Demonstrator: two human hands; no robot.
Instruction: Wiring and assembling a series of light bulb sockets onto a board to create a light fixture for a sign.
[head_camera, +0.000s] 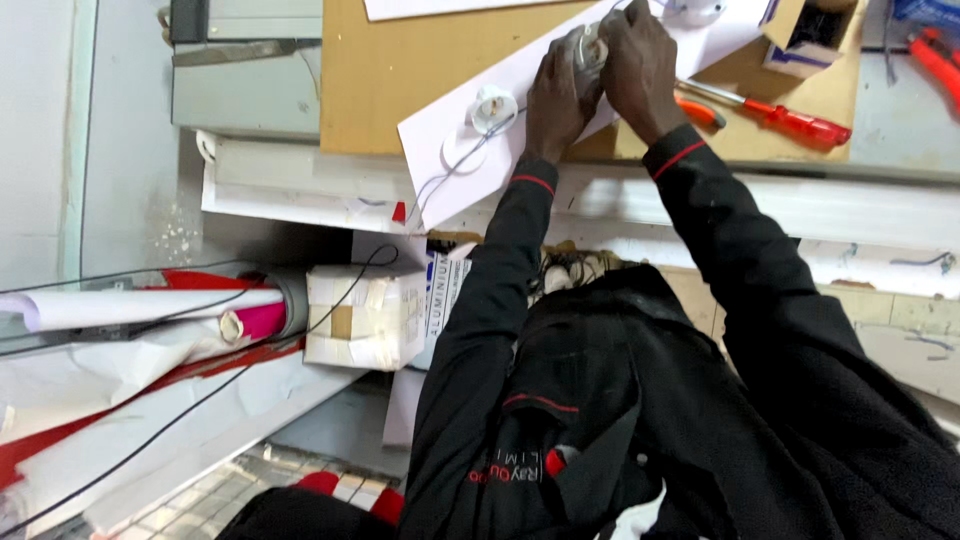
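A long white panel lies slanted across a wooden bench. A white round lamp holder sits on the panel with thin white wires trailing from it. My left hand and my right hand close together around a second white holder fixed to the panel, mostly hidden by my fingers. A third white holder shows at the panel's far end. A red-handled screwdriver lies on the bench just right of my right hand.
An open small cardboard box stands at the bench's far right, near red pliers. Below the bench edge are a taped white box, rolled paper sheets, a pink tube and black cable.
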